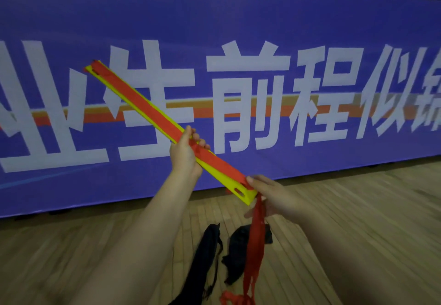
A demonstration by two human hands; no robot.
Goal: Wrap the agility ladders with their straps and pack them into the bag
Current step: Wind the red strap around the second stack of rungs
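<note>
A stack of yellow agility ladder rungs (216, 171) is held up in the air, slanting from upper left to lower right. A red strap (152, 110) lies along its top face. My left hand (185, 153) grips the stack around its middle, fingers curled over the strap. My right hand (270, 196) pinches the lower right end of the stack, thumb on top. The loose red strap end (255, 245) hangs down from that end to the floor. A black bag (205, 259) lies on the floor below, with a second dark bag (238, 247) beside it.
A wooden plank floor (358, 221) spreads under me. A long purple banner (262, 18) with large white characters stands close ahead across the whole view.
</note>
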